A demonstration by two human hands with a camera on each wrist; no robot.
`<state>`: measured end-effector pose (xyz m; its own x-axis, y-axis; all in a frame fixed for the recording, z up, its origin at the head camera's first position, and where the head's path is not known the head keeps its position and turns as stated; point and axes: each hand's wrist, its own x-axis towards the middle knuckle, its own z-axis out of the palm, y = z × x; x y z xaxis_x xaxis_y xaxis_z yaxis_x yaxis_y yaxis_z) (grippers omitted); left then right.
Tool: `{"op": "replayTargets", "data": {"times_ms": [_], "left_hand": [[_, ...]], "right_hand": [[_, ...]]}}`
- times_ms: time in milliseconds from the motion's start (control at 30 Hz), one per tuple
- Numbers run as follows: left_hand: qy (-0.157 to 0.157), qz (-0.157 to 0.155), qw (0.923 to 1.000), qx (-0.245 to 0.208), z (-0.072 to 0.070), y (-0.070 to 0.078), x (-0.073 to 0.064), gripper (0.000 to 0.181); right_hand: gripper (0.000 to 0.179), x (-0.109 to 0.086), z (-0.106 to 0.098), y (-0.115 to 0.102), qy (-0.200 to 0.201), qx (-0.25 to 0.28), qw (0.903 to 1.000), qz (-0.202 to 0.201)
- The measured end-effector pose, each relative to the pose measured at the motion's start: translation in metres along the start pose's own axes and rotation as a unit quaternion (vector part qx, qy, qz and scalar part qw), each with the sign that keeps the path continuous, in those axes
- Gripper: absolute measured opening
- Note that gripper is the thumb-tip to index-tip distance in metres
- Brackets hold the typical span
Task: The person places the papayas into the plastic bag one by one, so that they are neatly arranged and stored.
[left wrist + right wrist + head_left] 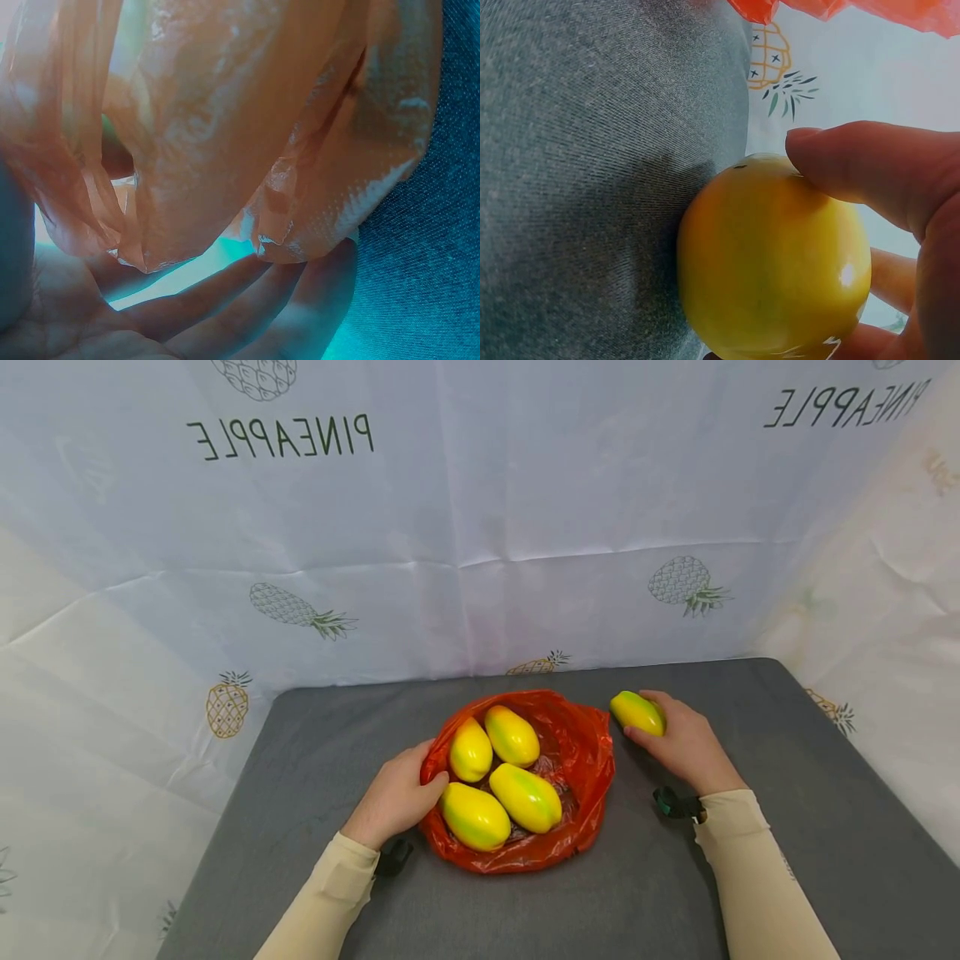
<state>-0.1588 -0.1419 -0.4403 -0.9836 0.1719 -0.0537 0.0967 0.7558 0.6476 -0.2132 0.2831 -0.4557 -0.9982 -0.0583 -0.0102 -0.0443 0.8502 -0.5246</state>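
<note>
A red plastic bag (pixel 581 739) stands wide open on the table, its rim spread in a rough ring. Several yellow-green mangoes (pixel 513 737) lie inside it, mostly towards its left side. My left hand (pixel 397 793) holds the bag's left edge, thumb over the rim and fingers outside. In the left wrist view, crinkled bag film (pixel 217 135) hangs above the fingers (pixel 240 315). To the right of the bag, my right hand (pixel 686 743) grips another mango (pixel 636 712) between thumb and fingers. That mango (pixel 772 262) is close to the table in the right wrist view; whether it touches is unclear.
A dark grey cloth-covered table (pixel 600 902) lies under everything. Behind it hangs a white curtain (pixel 480 610) printed with pineapples and mirrored lettering, which also closes off both sides. Dark wrist devices (pixel 675 803) sit on both wrists.
</note>
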Motion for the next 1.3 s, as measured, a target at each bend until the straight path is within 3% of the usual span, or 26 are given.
{"op": "replayTargets", "data": {"times_ms": [800,1300], "left_hand": [[-0.004,0.002,1.0,-0.003,0.002,0.0009,0.002,0.032],[-0.004,-0.011,0.9999,0.002,0.0022,-0.0006,0.0016,0.04]], "right_hand": [[0.078,-0.002,-0.0006,0.0004,0.005,-0.002,1.0,0.0],[0.076,-0.0015,-0.0016,-0.0022,0.006,0.0,1.0,-0.008]]}}
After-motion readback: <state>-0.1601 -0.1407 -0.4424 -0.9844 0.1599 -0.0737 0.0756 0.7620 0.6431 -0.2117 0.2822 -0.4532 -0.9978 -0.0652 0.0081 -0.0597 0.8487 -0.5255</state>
